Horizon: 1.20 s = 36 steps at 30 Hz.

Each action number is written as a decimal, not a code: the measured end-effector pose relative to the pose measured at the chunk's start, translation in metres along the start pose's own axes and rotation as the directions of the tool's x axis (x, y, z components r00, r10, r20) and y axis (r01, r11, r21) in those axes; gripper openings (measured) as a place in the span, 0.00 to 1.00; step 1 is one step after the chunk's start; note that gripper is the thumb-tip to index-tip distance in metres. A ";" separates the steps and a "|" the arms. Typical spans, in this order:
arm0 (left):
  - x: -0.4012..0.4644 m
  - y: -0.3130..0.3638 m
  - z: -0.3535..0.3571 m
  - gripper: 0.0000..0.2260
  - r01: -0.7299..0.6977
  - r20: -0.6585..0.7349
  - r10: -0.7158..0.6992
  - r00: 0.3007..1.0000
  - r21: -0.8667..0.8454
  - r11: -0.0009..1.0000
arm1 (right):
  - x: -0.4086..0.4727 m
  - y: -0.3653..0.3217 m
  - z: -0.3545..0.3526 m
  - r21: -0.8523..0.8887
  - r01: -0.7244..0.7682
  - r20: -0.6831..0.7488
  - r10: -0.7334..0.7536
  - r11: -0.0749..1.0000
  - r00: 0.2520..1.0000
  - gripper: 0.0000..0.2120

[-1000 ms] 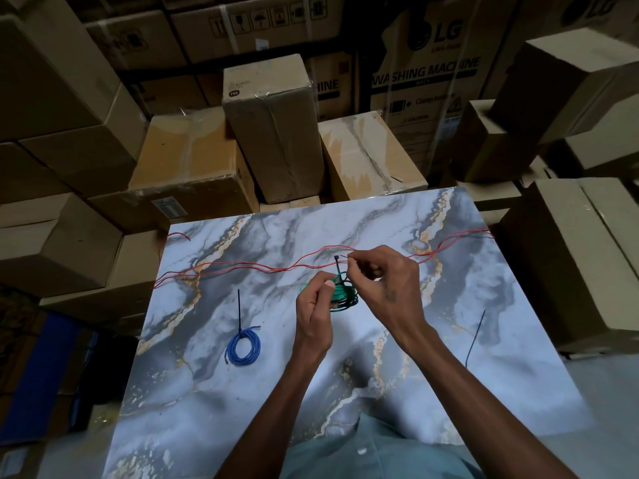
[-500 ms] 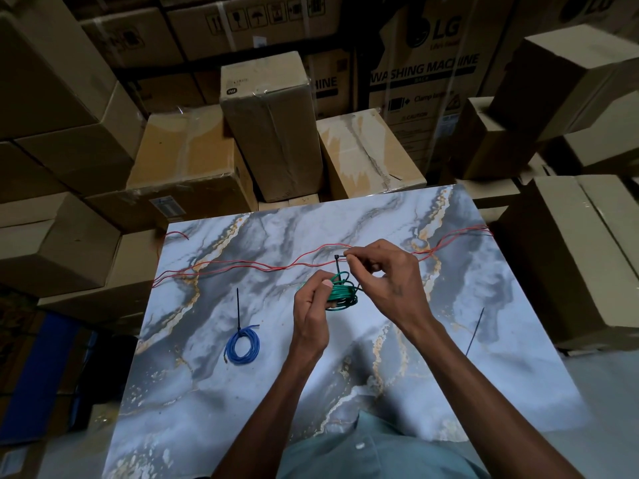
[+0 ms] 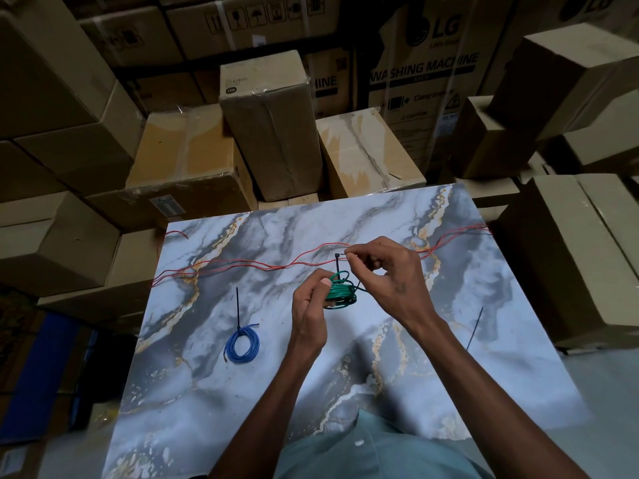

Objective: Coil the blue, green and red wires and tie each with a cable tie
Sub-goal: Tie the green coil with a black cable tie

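Note:
My left hand [image 3: 308, 307] grips the green wire coil [image 3: 342, 294] just above the marble table [image 3: 432, 375]. A black cable tie [image 3: 337, 267] stands up from the coil, and my right hand [image 3: 383, 271] pinches its end near the head. The blue wire coil [image 3: 242, 345] lies at the left, bound with a black tie whose tail [image 3: 238, 307] points away from me. The red wire [image 3: 242, 267] runs uncoiled across the far part of the table, passing behind my right hand.
A loose black cable tie [image 3: 474, 328] lies on the table's right side. Cardboard boxes [image 3: 273, 126] are stacked close around the far, left and right edges. A blue object [image 3: 38, 371] stands on the floor at the left.
My right hand has lifted slightly away from the coil with the tie's end, so more of the green coil shows. My left hand keeps its hold.

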<state>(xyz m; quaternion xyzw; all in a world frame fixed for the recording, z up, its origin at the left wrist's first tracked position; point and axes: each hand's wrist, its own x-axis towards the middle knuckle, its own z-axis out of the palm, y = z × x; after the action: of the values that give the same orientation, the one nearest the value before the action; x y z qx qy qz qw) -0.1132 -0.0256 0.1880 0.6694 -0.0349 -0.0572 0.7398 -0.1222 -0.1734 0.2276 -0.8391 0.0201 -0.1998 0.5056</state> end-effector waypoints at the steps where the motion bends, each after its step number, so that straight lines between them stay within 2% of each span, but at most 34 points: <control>1: 0.000 0.000 0.000 0.11 0.003 -0.005 -0.003 1.000 0.003 1.000 | 0.000 0.000 0.000 0.001 0.001 0.002 -0.001 1.000 1.000 0.06; 14: -0.002 0.001 -0.001 0.12 0.013 0.005 -0.013 1.000 0.017 1.000 | 0.002 0.003 0.002 -0.045 0.013 0.043 -0.011 0.999 0.999 0.06; 17: -0.003 0.002 0.000 0.09 -0.005 0.030 0.005 1.000 0.012 1.000 | 0.005 0.002 0.000 -0.067 0.022 0.069 -0.018 0.998 0.997 0.06; 33: -0.004 0.003 -0.004 0.10 -0.041 0.091 0.033 0.995 0.084 0.996 | 0.018 0.009 -0.014 -0.116 -0.015 0.231 0.042 0.993 0.972 0.06; 36: -0.003 0.000 -0.007 0.10 -0.047 0.098 0.038 0.994 0.092 0.995 | 0.023 0.009 -0.022 -0.118 -0.016 0.309 0.052 0.993 0.950 0.06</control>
<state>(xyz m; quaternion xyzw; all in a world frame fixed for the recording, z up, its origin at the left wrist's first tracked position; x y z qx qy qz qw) -0.1154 -0.0186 0.1875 0.6991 -0.0873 -0.0716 0.7060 -0.1074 -0.2020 0.2360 -0.8872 -0.0341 -0.0546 0.4570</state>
